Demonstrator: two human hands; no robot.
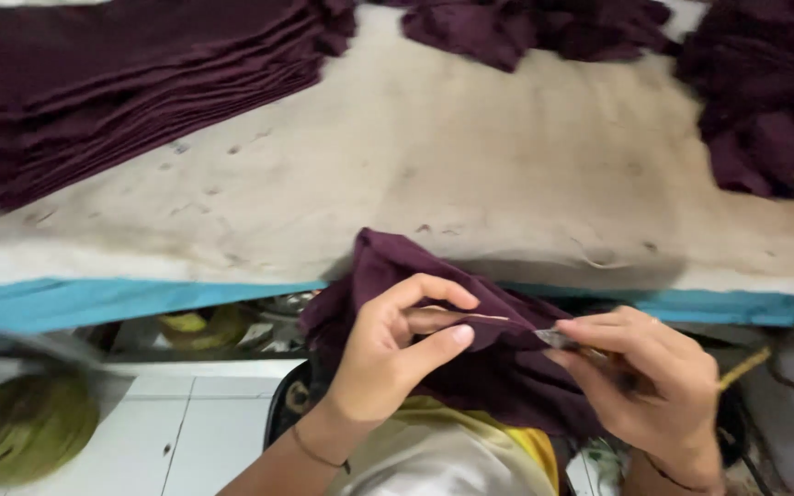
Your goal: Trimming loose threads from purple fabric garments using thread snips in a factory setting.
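— Starting at nine o'clock, what lies on the table (470, 174)?

— A flat stack of dark purple cloth pieces (121, 83) fills the ten o'clock corner of the pale, stained table top. Under its blue edge, at eight o'clock, sits a blurred green bundle (20, 427).

— And the hands?

— The left hand (392, 354), near six o'clock, pinches a fold of the purple cloth (470, 358) between thumb and forefinger; the cloth hangs just off the table's near edge, bunched between both hands. A thin pale thread (484, 317) runs from those fingers toward four o'clock.

— Who holds the other end?

— The right hand (645, 377), fingers pressed together around a small metal cutter (555, 338) whose tip meets the thread. More loose purple cloth heaps (755, 101) lie at one and two o'clock.
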